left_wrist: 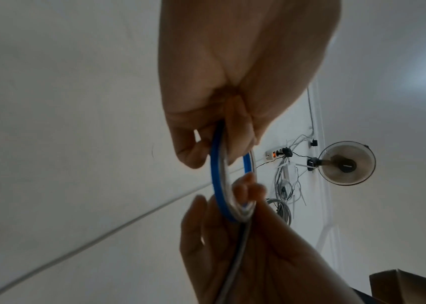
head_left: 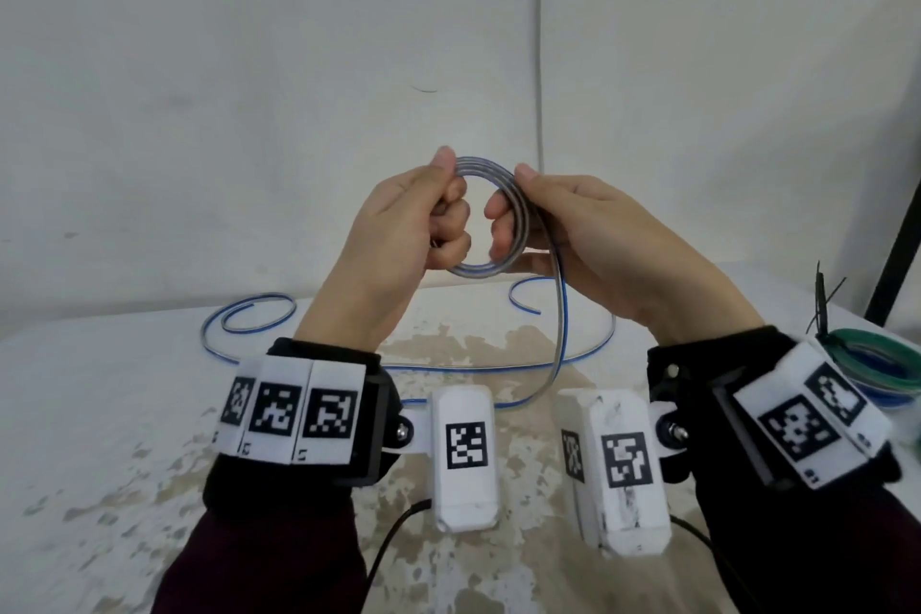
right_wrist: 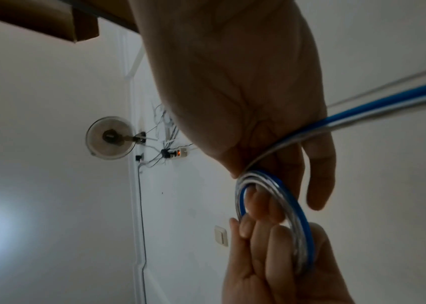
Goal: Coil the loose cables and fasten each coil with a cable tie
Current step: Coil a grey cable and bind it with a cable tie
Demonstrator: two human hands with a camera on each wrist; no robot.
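A small coil (head_left: 478,270) of blue-and-clear cable is held up above the table (head_left: 124,414), between both hands. My left hand (head_left: 448,194) grips the coil's left side, thumb on top and fingers curled through the ring. My right hand (head_left: 508,204) pinches the right side, where the loose cable (head_left: 560,344) leaves the coil, drops to the table and runs off in wide loops. In the left wrist view the left hand (left_wrist: 206,148) clasps the coil (left_wrist: 217,185). From the right wrist, the right hand (right_wrist: 271,174) shows holding the coil (right_wrist: 295,207).
A finished green and blue coil (head_left: 892,359) lies at the table's right edge with black cable ties (head_left: 821,309) sticking up beside it. A black pole (head_left: 897,239) leans at the far right. The cable's free end curls at the table's back left (head_left: 249,314).
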